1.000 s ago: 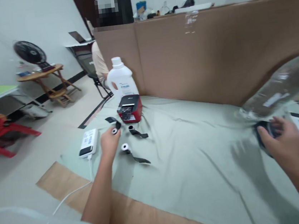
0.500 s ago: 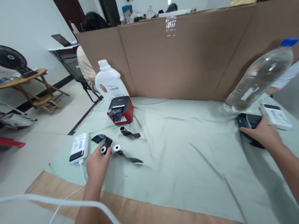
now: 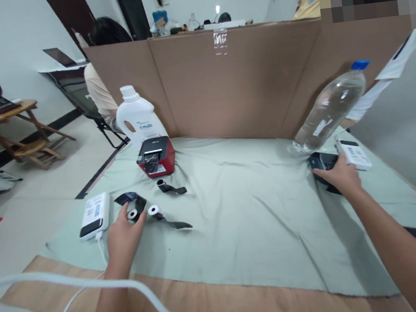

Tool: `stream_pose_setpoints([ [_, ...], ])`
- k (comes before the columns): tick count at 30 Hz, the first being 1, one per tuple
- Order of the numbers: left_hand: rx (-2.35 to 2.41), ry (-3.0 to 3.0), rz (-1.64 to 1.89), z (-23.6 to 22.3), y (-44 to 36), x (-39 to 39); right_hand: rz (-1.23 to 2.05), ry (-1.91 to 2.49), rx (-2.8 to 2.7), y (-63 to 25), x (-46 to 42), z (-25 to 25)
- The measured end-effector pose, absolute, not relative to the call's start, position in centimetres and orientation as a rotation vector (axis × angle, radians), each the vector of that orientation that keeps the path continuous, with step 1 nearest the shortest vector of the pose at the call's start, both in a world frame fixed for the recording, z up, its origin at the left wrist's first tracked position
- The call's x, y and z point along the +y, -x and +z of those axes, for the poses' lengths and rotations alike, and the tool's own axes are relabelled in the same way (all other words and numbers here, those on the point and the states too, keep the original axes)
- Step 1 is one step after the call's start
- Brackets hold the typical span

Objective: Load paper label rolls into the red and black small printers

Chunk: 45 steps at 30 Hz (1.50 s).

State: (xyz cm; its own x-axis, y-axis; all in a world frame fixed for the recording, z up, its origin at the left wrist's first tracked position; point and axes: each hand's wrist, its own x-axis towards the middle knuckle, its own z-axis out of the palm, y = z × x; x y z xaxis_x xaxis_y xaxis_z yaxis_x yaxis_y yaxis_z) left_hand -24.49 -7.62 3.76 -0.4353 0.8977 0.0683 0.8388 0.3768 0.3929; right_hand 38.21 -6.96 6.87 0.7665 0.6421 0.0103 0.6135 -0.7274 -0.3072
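Note:
At the left of the cloth, my left hand point(image 3: 125, 235) has its thumb and index finger on either side of a small paper roll point(image 3: 132, 215) with a dark glossy strip curling off it. A second such roll point(image 3: 154, 210), its dark tail unrolled, lies just right of the thumb. Behind it is a third curled dark strip point(image 3: 172, 186). On the far right, my right hand point(image 3: 343, 176) grips a black boxy device point(image 3: 323, 162), thumb on its near side; the other fingers are mostly hidden. A white power bank point(image 3: 354, 153) lies beside that hand.
A red and black label printer point(image 3: 156, 157) stands before a white jug point(image 3: 141, 116). A large clear bottle point(image 3: 332, 107) leans on the cardboard screen point(image 3: 230, 88). Another white power bank point(image 3: 95, 215) trails a cable. A thick white cable point(image 3: 94, 281) crosses my left forearm. A person point(image 3: 101, 93) sits behind.
The view has shifted, so everything appears further left. The left-hand roll has moved slightly away from the roll beside it. My right hand stays on the black device.

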Motion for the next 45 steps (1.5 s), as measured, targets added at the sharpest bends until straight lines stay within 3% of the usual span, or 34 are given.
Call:
stream_pose_setpoints([
  [5, 2.481, -1.802, 1.119, 7.4, 20.9, -9.0, 0.086, 2.590, -1.184, -33.2, -8.2, 8.2],
  [7, 2.260, -1.863, 1.252, 8.5, 17.5, -9.2, 0.101, 2.543, -1.307, -30.1, -8.5, 8.7],
  [12, 1.286, -1.633, 0.911, 6.8, 5.0, -7.9, 0.143, 2.426, -1.538, -21.5, -8.8, 8.9],
  [16, 1.066, -1.530, 0.873, 3.4, -1.5, -6.0, 0.071, 2.318, -1.695, -16.0, -9.9, 7.9],
  [22, 1.160, -1.671, 0.793, 0.8, -1.2, -5.1, 0.057, 2.324, -1.731, -12.9, -11.4, 6.6],
  [29, 1.286, -1.796, 0.724, 0.8, -0.5, -4.3, 0.184, 2.282, -1.712, -12.5, -12.2, 5.5],
  [38, 1.291, -1.654, 0.604, 1.0, -0.1, -2.9, 0.579, 2.006, -1.590, -19.0, -11.1, 3.8],
  [45, 1.306, -1.581, 0.559, 1.1, -0.2, -2.2, 0.525, 1.725, -1.409, -20.6, -11.1, 0.7],
])
